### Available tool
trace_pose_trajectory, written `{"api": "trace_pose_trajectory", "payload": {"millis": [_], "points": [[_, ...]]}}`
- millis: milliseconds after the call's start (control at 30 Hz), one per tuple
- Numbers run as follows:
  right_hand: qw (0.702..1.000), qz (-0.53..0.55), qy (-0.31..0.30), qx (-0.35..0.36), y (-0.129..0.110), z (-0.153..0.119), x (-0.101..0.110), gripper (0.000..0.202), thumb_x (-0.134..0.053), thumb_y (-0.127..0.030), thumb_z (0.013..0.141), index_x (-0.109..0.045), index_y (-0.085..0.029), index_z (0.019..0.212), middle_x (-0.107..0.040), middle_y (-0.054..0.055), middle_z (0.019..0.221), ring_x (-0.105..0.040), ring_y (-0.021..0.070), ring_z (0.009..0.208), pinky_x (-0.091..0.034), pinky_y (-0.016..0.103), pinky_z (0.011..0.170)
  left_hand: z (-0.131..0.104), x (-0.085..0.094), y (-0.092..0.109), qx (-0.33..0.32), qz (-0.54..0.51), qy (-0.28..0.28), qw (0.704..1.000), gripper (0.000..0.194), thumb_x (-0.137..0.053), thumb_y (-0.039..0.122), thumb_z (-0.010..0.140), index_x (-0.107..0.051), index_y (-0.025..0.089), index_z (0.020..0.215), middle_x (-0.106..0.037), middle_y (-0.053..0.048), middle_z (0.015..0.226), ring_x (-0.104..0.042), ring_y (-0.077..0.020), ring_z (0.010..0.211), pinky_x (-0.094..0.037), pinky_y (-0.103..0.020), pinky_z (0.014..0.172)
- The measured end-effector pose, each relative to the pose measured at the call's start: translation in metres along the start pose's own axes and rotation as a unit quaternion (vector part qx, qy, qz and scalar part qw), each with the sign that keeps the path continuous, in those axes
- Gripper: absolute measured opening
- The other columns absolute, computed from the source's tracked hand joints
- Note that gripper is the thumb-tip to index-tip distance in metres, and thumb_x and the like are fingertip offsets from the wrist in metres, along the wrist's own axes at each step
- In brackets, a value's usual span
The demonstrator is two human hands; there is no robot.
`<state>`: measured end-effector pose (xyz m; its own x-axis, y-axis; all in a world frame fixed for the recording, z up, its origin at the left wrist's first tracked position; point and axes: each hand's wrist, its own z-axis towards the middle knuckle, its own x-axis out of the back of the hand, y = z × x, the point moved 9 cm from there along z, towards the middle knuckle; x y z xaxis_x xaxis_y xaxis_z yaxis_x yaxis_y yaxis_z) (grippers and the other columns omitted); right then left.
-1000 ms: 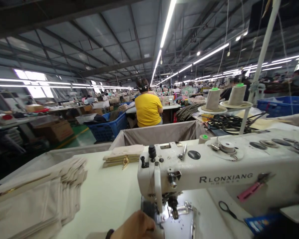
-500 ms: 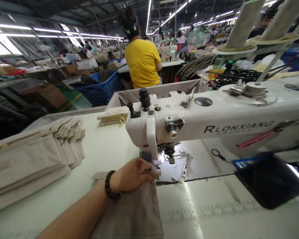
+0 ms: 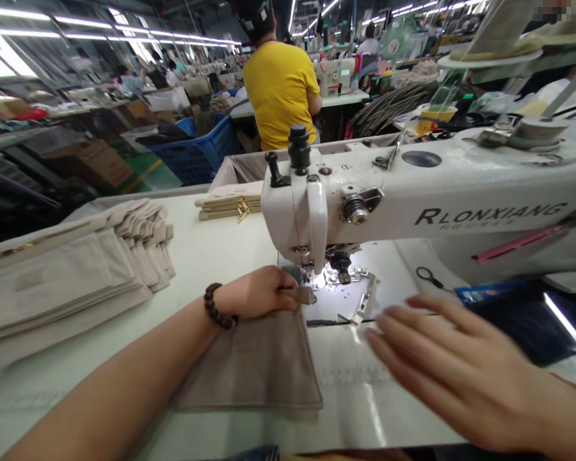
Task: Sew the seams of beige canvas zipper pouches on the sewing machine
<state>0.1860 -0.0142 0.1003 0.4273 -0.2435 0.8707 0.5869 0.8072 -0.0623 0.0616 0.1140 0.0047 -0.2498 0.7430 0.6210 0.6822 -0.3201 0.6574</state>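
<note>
My left hand (image 3: 262,291), with a dark beaded bracelet at the wrist, is closed on the top edge of a beige fabric piece (image 3: 264,368). A narrow folded strip (image 3: 298,294) of the same cloth pokes out past the fingers, close to the needle area of the white sewing machine (image 3: 345,211). The piece lies flat on the table below that hand, with stitching along its side and lower edges. My right hand (image 3: 451,365) is over the table at the right, fingers stretched out and slightly blurred, holding nothing.
A stack of beige fabric pieces (image 3: 77,275) lies at the left. Behind the machine head are folded pieces with gold-coloured hardware (image 3: 242,208). A metal guide (image 3: 365,298), small scissors (image 3: 429,276) and a dark tablet-like panel (image 3: 523,320) are at the right. A person in yellow (image 3: 281,93) sits ahead.
My right hand has come into view from the right. My left hand keeps its hold on the fabric beside the needle. The view has shifted, showing more of the fabric's lower edge.
</note>
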Motion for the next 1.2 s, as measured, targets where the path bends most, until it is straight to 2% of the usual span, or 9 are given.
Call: {"api": "trace_pose_trajectory", "payload": {"millis": [100,167,233,367,633,800,1033,1100,1200], "points": [[0.985,-0.07,-0.05,0.153,-0.029,0.025,-0.041,0.023,-0.038,-0.012,0.086,-0.058,-0.013,0.097,-0.06,0.008,0.095,-0.052,0.0186,0.081,-0.041,0.036,0.07,-0.001,0.005,0.001,0.001,-0.008,0.001,1.0,0.017,-0.055,0.031,0.07,-0.06,0.016,0.069,-0.054,0.003,0.061,-0.048,-0.0119,0.059,-0.031,-0.019,0.052],[0.975,-0.078,-0.053,0.2,-0.038,0.033,-0.06,0.02,-0.04,-0.014,0.086,-0.058,-0.014,0.095,-0.059,0.006,0.097,-0.051,0.0165,0.075,-0.04,0.032,0.06,-0.001,0.004,0.003,-0.008,-0.007,-0.004,1.0,0.018,-0.054,0.032,0.071,-0.059,0.015,0.07,-0.053,0.003,0.061,-0.046,-0.0115,0.058,-0.031,-0.019,0.051],[0.972,-0.075,-0.048,0.217,-0.04,0.037,-0.07,0.019,-0.041,-0.015,0.086,-0.059,-0.015,0.092,-0.058,0.006,0.098,-0.05,0.0153,0.072,-0.038,0.031,0.057,0.0,0.001,0.006,-0.028,0.006,-0.013,1.0,0.019,-0.053,0.033,0.073,-0.059,0.015,0.071,-0.052,0.004,0.061,-0.046,-0.0112,0.058,-0.029,-0.019,0.05],[0.973,-0.066,-0.033,0.218,-0.04,0.035,-0.072,0.018,-0.041,-0.014,0.085,-0.059,-0.014,0.084,-0.06,0.008,0.093,-0.05,0.015,0.07,-0.037,0.031,0.059,0.001,-0.003,0.009,-0.05,0.024,-0.023,0.998,0.018,-0.052,0.032,0.074,-0.059,0.015,0.072,-0.051,0.004,0.06,-0.045,-0.0107,0.058,-0.028,-0.019,0.05],[0.986,-0.049,-0.036,0.158,-0.043,0.026,-0.074,0.02,-0.042,-0.015,0.084,-0.06,-0.009,0.091,-0.061,0.014,0.097,-0.052,0.0161,0.067,-0.037,0.03,0.055,0.006,-0.011,0.009,-0.042,0.034,-0.025,0.998,0.017,-0.054,0.031,0.073,-0.059,0.015,0.07,-0.051,0.004,0.058,-0.045,-0.0101,0.057,-0.028,-0.019,0.049],[0.99,-0.046,-0.015,0.134,-0.039,0.027,-0.074,0.022,-0.041,-0.011,0.082,-0.062,-0.007,0.083,-0.063,0.014,0.088,-0.05,0.0162,0.061,-0.037,0.03,0.053,0.008,-0.015,0.009,-0.028,0.052,-0.031,0.998,0.017,-0.054,0.029,0.073,-0.06,0.013,0.073,-0.052,0.003,0.061,-0.046,-0.0101,0.059,-0.028,-0.019,0.05],[0.992,-0.015,-0.015,0.123,-0.038,0.027,-0.077,0.026,-0.036,-0.009,0.083,-0.062,-0.008,0.078,-0.062,0.014,0.083,-0.05,0.0166,0.059,-0.037,0.03,0.055,0.007,-0.018,0.004,-0.051,-0.013,-0.066,0.996,0.025,-0.045,0.034,0.081,-0.06,0.014,0.078,-0.056,0.002,0.067,-0.048,-0.0104,0.064,-0.033,-0.019,0.057],[0.991,-0.018,-0.028,0.129,-0.038,0.027,-0.082,0.025,-0.037,-0.01,0.083,-0.061,-0.009,0.077,-0.062,0.014,0.083,-0.05,0.0162,0.06,-0.037,0.03,0.055,0.007,-0.016,0.0,-0.041,0.003,-0.055,0.998,0.026,-0.045,0.034,0.081,-0.06,0.014,0.078,-0.056,0.003,0.068,-0.049,-0.0105,0.064,-0.032,-0.019,0.056],[0.988,-0.032,-0.053,0.139,-0.037,0.03,-0.09,0.024,-0.037,-0.011,0.084,-0.06,-0.01,0.077,-0.061,0.013,0.083,-0.049,0.0152,0.059,-0.036,0.029,0.055,0.006,-0.009,-0.005,-0.005,0.058,-0.006,0.998,0.021,-0.049,0.032,0.078,-0.062,0.016,0.08,-0.058,0.003,0.067,-0.051,-0.0111,0.063,-0.032,-0.019,0.055]]}}
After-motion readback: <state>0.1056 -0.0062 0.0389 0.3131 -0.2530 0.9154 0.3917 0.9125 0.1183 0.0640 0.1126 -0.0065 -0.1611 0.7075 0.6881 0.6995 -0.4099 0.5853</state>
